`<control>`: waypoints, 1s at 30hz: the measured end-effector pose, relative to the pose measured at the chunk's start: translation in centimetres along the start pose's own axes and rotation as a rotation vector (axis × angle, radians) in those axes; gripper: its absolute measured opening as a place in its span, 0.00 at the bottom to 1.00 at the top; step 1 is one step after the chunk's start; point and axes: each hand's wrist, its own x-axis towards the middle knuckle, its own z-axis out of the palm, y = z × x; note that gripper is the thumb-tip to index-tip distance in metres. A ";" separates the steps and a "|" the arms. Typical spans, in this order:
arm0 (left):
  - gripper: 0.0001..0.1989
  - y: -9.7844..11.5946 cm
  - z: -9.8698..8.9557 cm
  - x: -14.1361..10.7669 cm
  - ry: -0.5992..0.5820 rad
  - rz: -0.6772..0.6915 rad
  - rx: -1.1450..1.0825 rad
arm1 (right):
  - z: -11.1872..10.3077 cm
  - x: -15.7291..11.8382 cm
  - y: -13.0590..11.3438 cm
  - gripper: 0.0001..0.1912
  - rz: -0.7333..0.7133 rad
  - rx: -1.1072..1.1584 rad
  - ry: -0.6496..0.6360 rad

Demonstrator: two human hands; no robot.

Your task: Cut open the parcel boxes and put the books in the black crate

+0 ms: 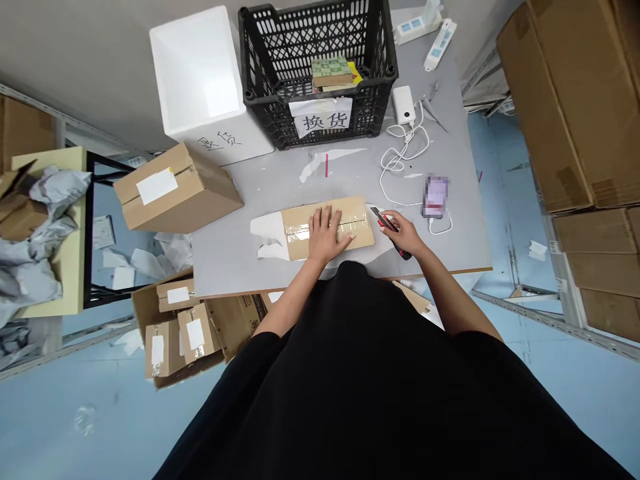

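Note:
A flat brown cardboard box [303, 250] with clear tape along its middle seam lies near the table's front edge. White torn wrapping [270, 230] sticks out from its left end. My left hand [325, 237] rests flat on the box top, fingers spread. Just right of the box, my right hand [403, 235] is closed around a red and black utility knife [387, 222], its tip pointing up and left, close to the box's right end. Whether the knife touches the box I cannot tell.
Behind the box stand a black plastic crate [320, 90] and a white foam bin [200, 73]. A taped carton [175, 193] sits at the table's left. A phone [435, 197], white cables and a power bank [403, 105] lie right. The grey table [240, 267] ends just before my body.

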 end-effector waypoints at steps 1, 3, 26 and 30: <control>0.43 0.1 0.1 -0.1 -0.004 0.002 0.006 | -0.2 0.2 -0.5 0.27 0.020 0.047 -0.027; 0.45 0.2 0.1 -0.3 -0.005 0.004 0.001 | -0.4 0.4 -1.2 0.30 0.063 0.134 -0.061; 0.48 0.2 -0.1 -0.4 -0.008 0.032 -0.094 | -0.5 0.5 -2.0 0.26 0.023 0.062 -0.076; 0.50 0.2 0.0 -0.4 -0.024 0.041 -0.060 | -0.6 0.7 -2.3 0.24 0.006 -0.018 -0.084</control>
